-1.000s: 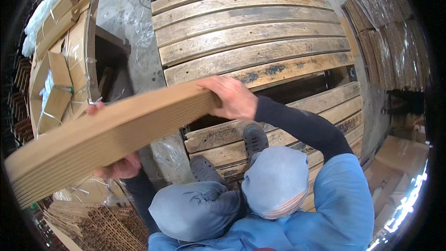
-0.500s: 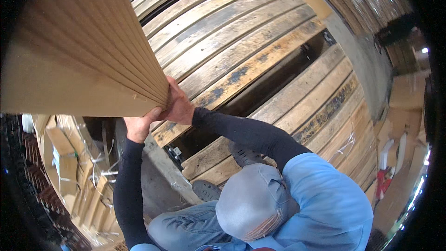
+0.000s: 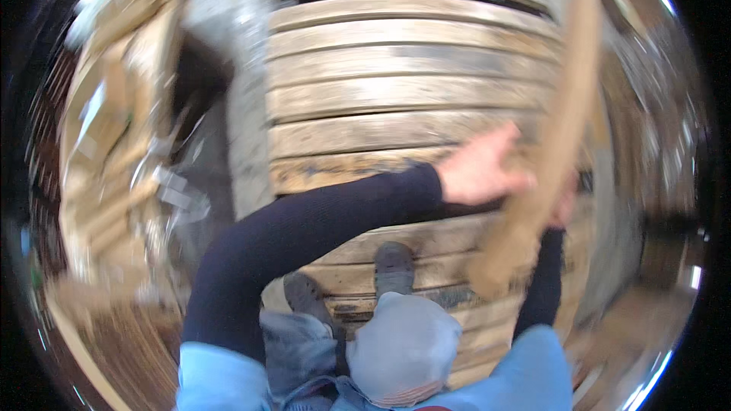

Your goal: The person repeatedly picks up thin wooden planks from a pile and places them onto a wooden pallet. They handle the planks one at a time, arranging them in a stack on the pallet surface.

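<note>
A bundle of flat brown cardboard [image 3: 563, 118] is seen nearly edge-on at the right, slanting from far to near and smeared by motion. On its right side my right hand [image 3: 565, 202] grips it, with the fingers mostly hidden behind the bundle. My left hand [image 3: 478, 169] reaches across to the bundle's left side. Its fingers are spread, the thumb close to the cardboard; whether it touches is hard to tell. Beneath both hands lies a slatted wooden platform [image 3: 343, 135], stained dark in places.
Cardboard pieces and clear plastic wrap [image 3: 183, 198] lie along the left, past a grey floor strip [image 3: 247, 106]. More brown stacks [image 3: 662, 137] stand blurred at the right. My shoes [image 3: 394, 262] rest on the slats, with my grey cap [image 3: 403, 346] near the lower edge.
The cardboard bundle has swung from the upper left to the right and turned edge-on. My left hand has come off it and opened. The view has turned too.
</note>
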`<state>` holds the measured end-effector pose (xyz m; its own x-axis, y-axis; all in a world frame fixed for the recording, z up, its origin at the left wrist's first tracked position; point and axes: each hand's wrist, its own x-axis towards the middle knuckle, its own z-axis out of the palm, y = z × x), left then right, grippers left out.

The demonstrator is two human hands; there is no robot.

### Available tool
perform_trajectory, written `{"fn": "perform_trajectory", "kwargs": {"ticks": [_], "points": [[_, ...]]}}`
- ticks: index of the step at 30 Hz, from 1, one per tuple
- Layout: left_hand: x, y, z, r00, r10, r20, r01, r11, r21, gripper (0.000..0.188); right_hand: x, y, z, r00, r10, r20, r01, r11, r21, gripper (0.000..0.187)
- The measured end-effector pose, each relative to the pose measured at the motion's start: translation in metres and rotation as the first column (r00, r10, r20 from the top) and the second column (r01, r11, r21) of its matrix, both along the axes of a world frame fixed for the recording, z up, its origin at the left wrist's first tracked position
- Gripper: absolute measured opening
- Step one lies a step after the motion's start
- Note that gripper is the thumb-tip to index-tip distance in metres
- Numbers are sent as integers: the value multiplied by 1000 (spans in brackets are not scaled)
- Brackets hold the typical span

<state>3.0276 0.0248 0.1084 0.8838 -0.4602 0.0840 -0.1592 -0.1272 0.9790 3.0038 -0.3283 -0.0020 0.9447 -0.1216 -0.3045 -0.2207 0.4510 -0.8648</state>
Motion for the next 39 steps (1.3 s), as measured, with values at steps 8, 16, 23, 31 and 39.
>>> {"fn": "perform_trajectory", "kwargs": {"ticks": [8, 16, 23, 31, 39], "points": [[-48, 203, -112, 968, 248, -47, -188, 833, 521, 84, -10, -221, -160, 966, 87, -243, -255, 456, -852, 68], [-162, 456, -82, 9, 720, 694, -961, -185, 204, 52, 32, -259, -189, 987, 69, -143, -146, 37, -989, 71], [-320, 629, -65, -814, 407, 414, -264, -895, 360, 65, 71, -69, -160, 833, -315, -454, -527, -699, -483, 76], [-306, 678, -79, -808, 489, 328, -198, -750, 631, 49, 131, 235, -54, 684, 720, -120, 10, -174, -985, 57], [-318, 598, -114, -818, 575, -29, -575, -818, -4, 40, 3, 636, 49, -42, 975, 218, -389, 185, -902, 57]]}}
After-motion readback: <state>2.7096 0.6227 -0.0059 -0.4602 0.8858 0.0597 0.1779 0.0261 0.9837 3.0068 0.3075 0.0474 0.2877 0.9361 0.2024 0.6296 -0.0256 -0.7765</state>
